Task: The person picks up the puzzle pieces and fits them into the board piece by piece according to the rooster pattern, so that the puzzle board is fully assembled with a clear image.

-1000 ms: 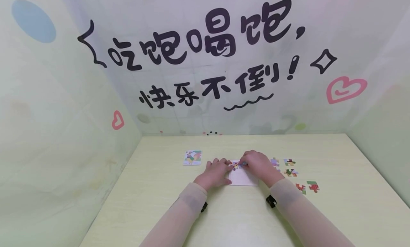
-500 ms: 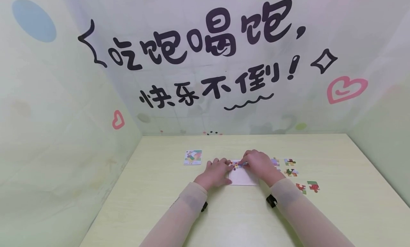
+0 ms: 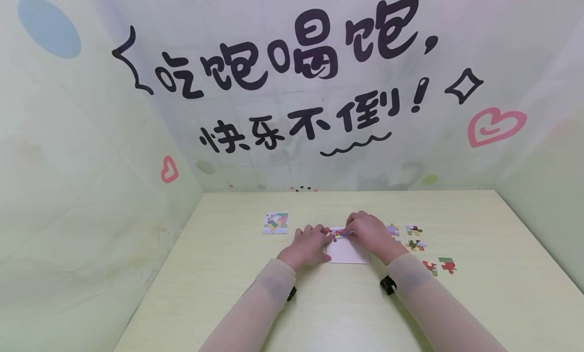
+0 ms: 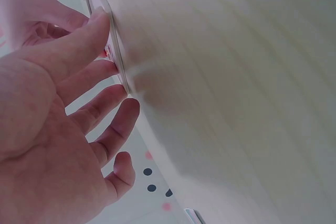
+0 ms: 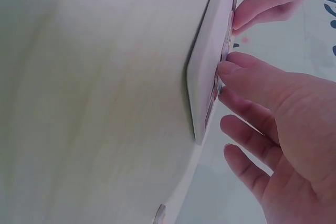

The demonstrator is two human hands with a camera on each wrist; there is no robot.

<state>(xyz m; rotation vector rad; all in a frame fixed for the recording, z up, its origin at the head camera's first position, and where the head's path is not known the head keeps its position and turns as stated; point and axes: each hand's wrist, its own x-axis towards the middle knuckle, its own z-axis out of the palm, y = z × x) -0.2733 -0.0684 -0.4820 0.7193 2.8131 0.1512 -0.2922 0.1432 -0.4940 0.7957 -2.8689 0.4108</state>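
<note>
A white puzzle board [image 3: 348, 253] lies flat on the table, with colourful jigsaw pieces [image 3: 338, 234] on its far left part. My left hand [image 3: 306, 246] rests along the board's left side, thumb at the near corner and index finger at the pieces. Its fingers are spread in the left wrist view, the fingertips touching the board's edge. My right hand [image 3: 370, 235] is over the far right part of the board. Between its thumb and index finger it pinches a puzzle piece [image 5: 218, 85], mostly hidden by the fingers.
Several loose puzzle pieces [image 3: 416, 245] lie right of the board, some partly behind the right hand and sleeve. A square picture card [image 3: 276, 223] with a cartoon animal lies at the back left. Printed fabric walls [image 3: 292, 169] enclose the table's back and sides.
Both hands stay almost in place at the board. The right hand shifts very slightly while pinching the piece; the whole head view drifts a little.
</note>
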